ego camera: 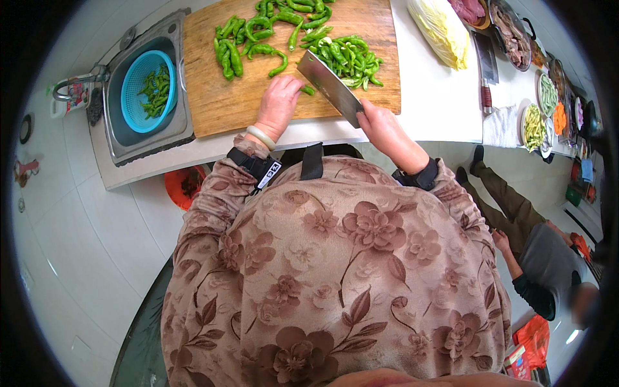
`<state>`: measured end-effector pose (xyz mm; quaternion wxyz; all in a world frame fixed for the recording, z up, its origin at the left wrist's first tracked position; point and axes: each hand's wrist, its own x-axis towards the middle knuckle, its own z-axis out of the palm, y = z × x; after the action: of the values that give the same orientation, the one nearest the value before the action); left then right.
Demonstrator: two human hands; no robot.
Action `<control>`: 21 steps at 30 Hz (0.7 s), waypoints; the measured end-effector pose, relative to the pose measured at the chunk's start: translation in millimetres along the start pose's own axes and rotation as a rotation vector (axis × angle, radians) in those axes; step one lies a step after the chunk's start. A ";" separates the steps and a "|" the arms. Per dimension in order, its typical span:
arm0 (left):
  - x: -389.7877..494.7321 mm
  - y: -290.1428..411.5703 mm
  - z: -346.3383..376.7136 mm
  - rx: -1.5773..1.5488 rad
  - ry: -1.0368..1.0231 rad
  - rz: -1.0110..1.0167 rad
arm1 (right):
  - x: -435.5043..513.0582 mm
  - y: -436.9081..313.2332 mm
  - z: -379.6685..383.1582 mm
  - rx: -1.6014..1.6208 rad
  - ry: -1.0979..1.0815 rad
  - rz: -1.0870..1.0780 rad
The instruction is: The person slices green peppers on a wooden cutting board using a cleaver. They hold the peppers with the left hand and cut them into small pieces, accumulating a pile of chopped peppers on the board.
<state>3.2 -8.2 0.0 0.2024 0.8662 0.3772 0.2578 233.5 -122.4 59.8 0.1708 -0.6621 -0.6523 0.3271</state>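
My right hand [379, 126] is closed round the handle of a cleaver [331, 88], its blade slanting up and left over a wooden cutting board [232, 109]. Near the board's front edge my left hand [279, 102] rests with fingers bent; a short piece of green pepper [307, 90] pokes out by its fingertips. Whether the fingers grip that piece is hidden. Cut green peppers [346, 60] are heaped behind and right of the blade. Whole green peppers [231, 58] lie at the board's left and back, with a curved one [278, 60] just behind my left hand.
Left is a sink [113, 140] holding a blue colander [126, 96] with green peppers. To the right lie a napa cabbage [442, 34], a second cleaver [486, 63], a white cloth [500, 126] and plates of cut vegetables [534, 126]. Another person [537, 242] is at the right.
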 end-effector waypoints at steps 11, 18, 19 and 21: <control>-3.8 -12.4 1.5 -0.050 0.004 0.065 | 8.4 4.9 -31.8 0.018 -0.212 -0.072; -3.5 -16.1 -0.2 -0.050 -0.034 0.104 | 31.4 -6.6 -33.4 0.200 -0.393 0.151; -3.4 -16.8 -0.2 -0.042 -0.038 0.114 | 34.5 -8.5 -27.0 0.115 -0.358 0.133; -2.8 -17.7 -0.5 -0.029 -0.045 0.134 | 39.7 -9.8 -13.5 0.059 -0.259 0.008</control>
<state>-8.4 1.0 -10.1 0.2056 0.8921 0.3100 0.2564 232.4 -80.1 67.7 0.1032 -0.6116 -0.6562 0.4298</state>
